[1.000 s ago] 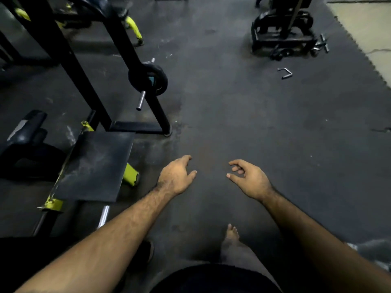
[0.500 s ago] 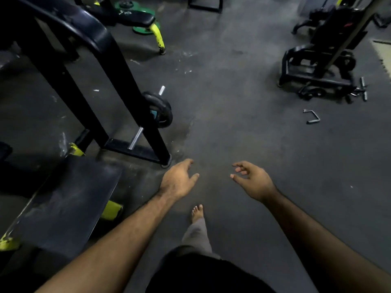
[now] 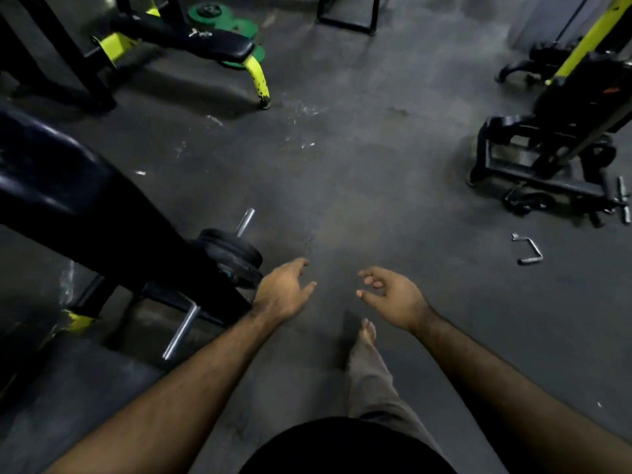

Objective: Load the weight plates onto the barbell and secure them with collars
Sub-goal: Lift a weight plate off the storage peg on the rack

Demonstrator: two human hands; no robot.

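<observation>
A steel barbell (image 3: 180, 331) runs through the black rack at the left, its sleeve end (image 3: 245, 222) sticking out past black weight plates (image 3: 232, 256) loaded on it. My left hand (image 3: 282, 293) hangs just right of those plates, fingers relaxed, holding nothing. My right hand (image 3: 393, 295) is held out beside it over the bare floor, fingers loosely curled and empty. Green weight plates (image 3: 222, 18) lie on the floor at the far back, partly behind a bench. No collar can be made out.
A black rack upright (image 3: 85, 206) slants across the left. A black and yellow bench (image 3: 191, 42) stands at the back left. A machine base (image 3: 547, 159) sits at the right, with a bent metal handle (image 3: 528, 249) on the dark rubber floor. My bare foot (image 3: 366, 331) is stepping forward.
The view has tilted up and moved forward, so the rack and loaded barbell end now sit closer and lower. Both hands stay empty and keep their pose.
</observation>
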